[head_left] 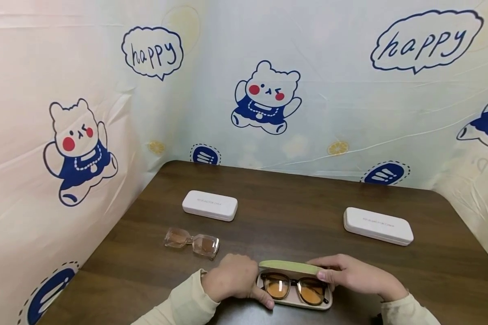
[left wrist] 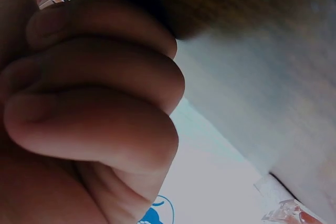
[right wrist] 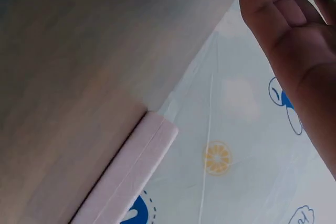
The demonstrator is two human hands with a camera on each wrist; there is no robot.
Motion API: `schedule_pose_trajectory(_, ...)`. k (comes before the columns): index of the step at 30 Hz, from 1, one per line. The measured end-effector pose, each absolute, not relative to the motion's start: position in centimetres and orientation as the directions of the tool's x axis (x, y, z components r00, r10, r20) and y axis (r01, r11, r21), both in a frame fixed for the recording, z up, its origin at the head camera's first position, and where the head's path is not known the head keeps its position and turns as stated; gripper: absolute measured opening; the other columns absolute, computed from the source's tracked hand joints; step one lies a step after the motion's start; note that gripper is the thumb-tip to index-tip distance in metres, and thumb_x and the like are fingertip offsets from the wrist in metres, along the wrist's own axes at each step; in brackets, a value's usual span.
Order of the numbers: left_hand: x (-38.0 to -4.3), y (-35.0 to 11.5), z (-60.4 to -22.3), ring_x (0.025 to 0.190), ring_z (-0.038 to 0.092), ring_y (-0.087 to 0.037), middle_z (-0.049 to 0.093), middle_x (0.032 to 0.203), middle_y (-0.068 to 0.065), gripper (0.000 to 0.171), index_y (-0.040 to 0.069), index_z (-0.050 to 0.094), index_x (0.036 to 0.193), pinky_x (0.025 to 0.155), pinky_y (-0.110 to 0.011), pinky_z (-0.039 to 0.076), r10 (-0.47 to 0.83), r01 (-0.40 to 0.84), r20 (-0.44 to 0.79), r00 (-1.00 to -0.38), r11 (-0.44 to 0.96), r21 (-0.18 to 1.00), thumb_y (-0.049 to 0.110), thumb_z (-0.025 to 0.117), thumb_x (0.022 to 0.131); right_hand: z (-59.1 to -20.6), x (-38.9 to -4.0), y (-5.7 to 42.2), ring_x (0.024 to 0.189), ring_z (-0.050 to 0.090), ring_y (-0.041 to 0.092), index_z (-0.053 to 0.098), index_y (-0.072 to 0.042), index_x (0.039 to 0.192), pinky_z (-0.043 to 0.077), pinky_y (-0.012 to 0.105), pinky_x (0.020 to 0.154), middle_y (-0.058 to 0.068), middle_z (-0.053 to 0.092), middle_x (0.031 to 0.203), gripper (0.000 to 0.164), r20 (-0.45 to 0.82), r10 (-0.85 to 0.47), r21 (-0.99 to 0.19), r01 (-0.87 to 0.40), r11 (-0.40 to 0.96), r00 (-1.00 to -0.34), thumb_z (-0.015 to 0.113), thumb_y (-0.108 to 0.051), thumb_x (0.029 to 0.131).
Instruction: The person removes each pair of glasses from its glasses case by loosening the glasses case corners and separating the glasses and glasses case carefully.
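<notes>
In the head view, an opened glasses case point(head_left: 305, 305) lies near the front of the table, its green-lined lid point(head_left: 288, 266) tilted up at the back. Dark-framed glasses with orange lenses point(head_left: 310, 291) sit inside. My left hand point(head_left: 236, 277) holds the case's left end, thumb along the front and fingers curled, as the left wrist view shows. At the right end, my right hand point(head_left: 351, 273) pinches the lid between thumb and fingers. Clear-framed glasses with brownish lenses point(head_left: 192, 241) rest on the table beyond my left hand.
Two closed white glasses cases lie farther back on the brown table point(head_left: 284, 194): one at the left point(head_left: 209, 206), one at the right point(head_left: 378, 225). A printed cloth point(head_left: 211, 99) with cartoon bears hangs behind and beside the table.
</notes>
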State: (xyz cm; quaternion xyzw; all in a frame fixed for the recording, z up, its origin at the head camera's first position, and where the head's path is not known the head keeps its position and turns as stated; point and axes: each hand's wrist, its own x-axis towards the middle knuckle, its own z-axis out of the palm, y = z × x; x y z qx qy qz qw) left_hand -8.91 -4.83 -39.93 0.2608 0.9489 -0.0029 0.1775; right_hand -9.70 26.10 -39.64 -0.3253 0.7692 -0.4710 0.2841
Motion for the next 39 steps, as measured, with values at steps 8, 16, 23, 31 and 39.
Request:
schedule_pose_trajectory(8,-9.0,-4.9,-39.9,0.054,0.05,-0.014,0.055,0.061,0.0,0.072,0.014,0.062,0.065,0.052,-0.037,0.046,0.504,0.503,-0.342,-0.793,0.858,0.098,0.086,0.066,0.064,-37.6,-8.1,24.3,0.089,0.06,0.005,0.06,-0.009,0.131,0.052,0.034,0.075,-0.007,0.066,0.105,0.034,-0.075,-0.647,-0.653,-0.453,0.607,-0.759,0.06,-0.028,0.103)
schedule_pose_trajectory(16,-9.1,-4.9,-39.9,0.056,0.053,-0.015,0.057,0.062,-0.001,0.074,0.012,0.066,0.07,0.054,-0.037,0.047,0.502,0.496,-0.341,-0.795,0.861,0.11,0.086,0.067,0.063,-37.4,-5.4,20.2,0.107,0.059,0.023,0.056,-0.022,0.095,0.054,0.044,0.083,0.003,0.059,0.121,0.034,0.31,-0.661,-0.329,-0.729,0.6,-0.684,0.069,0.007,0.084)
schedule_pose_trajectory(23,-9.0,-4.9,-40.2,0.057,0.054,-0.015,0.057,0.064,0.0,0.075,0.014,0.065,0.071,0.055,-0.037,0.047,0.498,0.496,-0.323,-0.804,0.863,0.096,0.088,0.067,0.061,-37.6,-4.0,18.4,0.129,0.048,0.043,0.067,-0.019,0.093,0.046,0.061,0.09,0.024,0.043,0.149,0.009,0.145,-0.64,-0.146,-0.656,0.741,-0.755,0.075,-0.022,0.09)
schedule_pose_trajectory(31,-9.0,-4.8,-40.1,0.058,0.056,-0.016,0.059,0.065,-0.001,0.074,0.012,0.067,0.074,0.055,-0.037,0.047,0.5,0.497,-0.321,-0.804,0.862,0.098,0.086,0.068,0.062,-39.2,-3.7,17.8,0.127,0.048,0.046,0.062,-0.015,0.079,0.045,0.062,0.089,0.03,0.043,0.146,0.028,0.17,-0.615,-0.005,-0.625,0.781,-0.77,0.079,-0.037,0.084)
schedule_pose_trajectory(39,-9.0,-4.8,-40.1,0.058,0.055,-0.016,0.059,0.067,0.001,0.073,0.014,0.066,0.072,0.057,-0.037,0.048,0.502,0.497,-0.332,-0.799,0.861,0.105,0.086,0.067,0.063,-40.1,-4.0,17.5,0.12,0.053,0.042,0.07,-0.011,0.085,0.046,0.059,0.087,0.03,0.05,0.14,0.022,0.255,-0.609,0.019,-0.625,0.78,-0.751,0.08,-0.031,0.082)
